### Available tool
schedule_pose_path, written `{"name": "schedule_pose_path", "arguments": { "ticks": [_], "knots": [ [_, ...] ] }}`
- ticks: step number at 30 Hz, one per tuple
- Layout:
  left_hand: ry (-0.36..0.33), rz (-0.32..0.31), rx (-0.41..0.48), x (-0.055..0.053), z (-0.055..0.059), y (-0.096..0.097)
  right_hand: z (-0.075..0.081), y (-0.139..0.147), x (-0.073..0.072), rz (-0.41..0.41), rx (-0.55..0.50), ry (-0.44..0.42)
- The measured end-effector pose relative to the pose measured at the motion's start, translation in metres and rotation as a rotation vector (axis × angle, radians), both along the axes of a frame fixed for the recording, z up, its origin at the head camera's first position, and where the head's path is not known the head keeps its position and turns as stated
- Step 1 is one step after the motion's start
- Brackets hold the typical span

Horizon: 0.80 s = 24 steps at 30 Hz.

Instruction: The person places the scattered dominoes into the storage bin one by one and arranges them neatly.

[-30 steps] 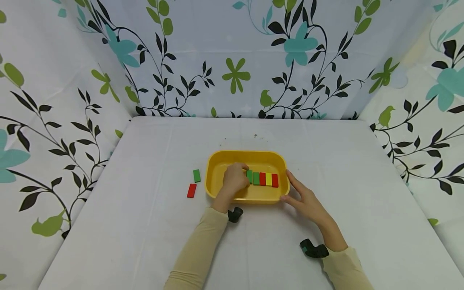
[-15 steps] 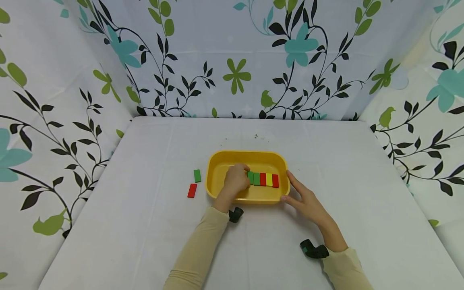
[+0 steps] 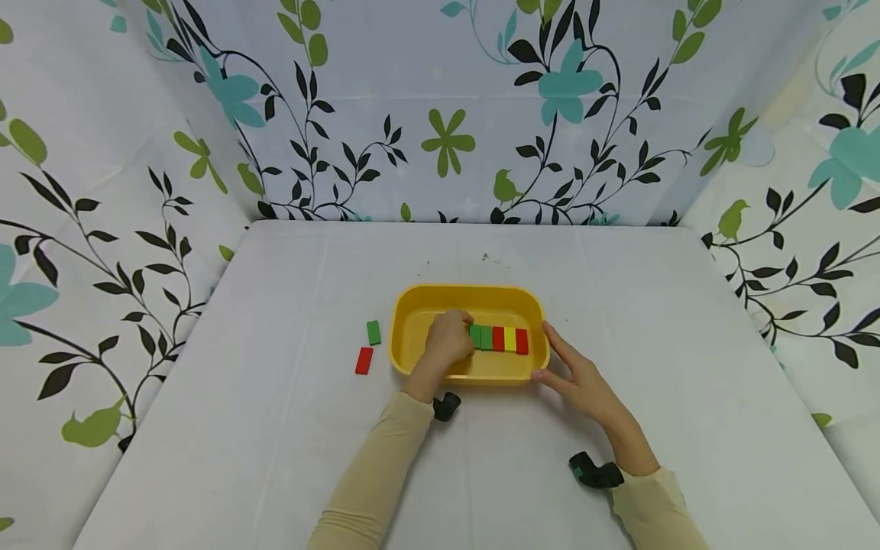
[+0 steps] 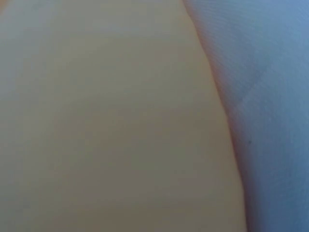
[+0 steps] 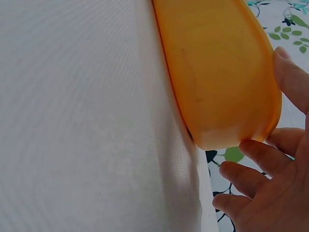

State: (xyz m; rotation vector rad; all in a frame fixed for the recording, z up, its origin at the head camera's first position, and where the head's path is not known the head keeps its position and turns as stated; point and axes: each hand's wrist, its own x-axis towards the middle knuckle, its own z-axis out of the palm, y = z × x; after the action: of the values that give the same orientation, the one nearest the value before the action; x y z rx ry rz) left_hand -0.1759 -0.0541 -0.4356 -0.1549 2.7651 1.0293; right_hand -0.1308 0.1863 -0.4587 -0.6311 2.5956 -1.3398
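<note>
A yellow tray (image 3: 502, 376) holds a row of small coloured blocks: a leftmost green block (image 3: 475, 336), another green block (image 3: 486, 338), a red block (image 3: 498, 338), a yellow block (image 3: 510, 340) and a red block (image 3: 522, 341) at the right end. My left hand (image 3: 448, 338) is inside the tray with bent fingers, pinching the leftmost green block at the row's left end. Spread across the tray's right end, my right hand (image 3: 580, 382) rests its fingers and thumb against the outer wall. In the right wrist view its fingers (image 5: 265, 157) look nearly straight. The left wrist view shows only sleeve (image 4: 116, 125) and cloth.
Left of the tray, a loose green block (image 3: 373, 332) and a loose red block (image 3: 363, 360) lie on the white-covered table (image 3: 275, 428). Patterned fabric (image 3: 385, 76) hangs around the table's back and sides. Black devices, such as the wrist camera (image 3: 595, 472), sit at both wrists.
Both hands, the tray and the loose blocks stay almost still. Only a very slight shift of my left hand at the row's left end shows.
</note>
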Motion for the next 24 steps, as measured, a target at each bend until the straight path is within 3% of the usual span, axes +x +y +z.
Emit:
{"name": "schedule_pose_path", "arguments": {
  "ticks": [8,13,17,20,24],
  "knots": [
    [-0.007,-0.003,0.037,0.001,0.001,-0.001,-0.003,0.002,-0.002,0.006,0.001,0.012],
    [0.014,0.042,0.036,0.002,0.005,-0.002,-0.003,0.002,-0.002,0.003,-0.002,0.003],
    [0.166,0.046,0.118,0.002,0.007,-0.003,-0.002,0.001,-0.001,0.006,-0.005,0.005],
    [0.329,-0.015,0.226,0.005,0.014,-0.006,-0.002,0.001,-0.001,0.01,-0.007,0.007],
    [0.472,-0.099,0.356,0.012,0.031,-0.017,-0.001,0.001,-0.002,0.013,-0.008,0.007]
  ]
}}
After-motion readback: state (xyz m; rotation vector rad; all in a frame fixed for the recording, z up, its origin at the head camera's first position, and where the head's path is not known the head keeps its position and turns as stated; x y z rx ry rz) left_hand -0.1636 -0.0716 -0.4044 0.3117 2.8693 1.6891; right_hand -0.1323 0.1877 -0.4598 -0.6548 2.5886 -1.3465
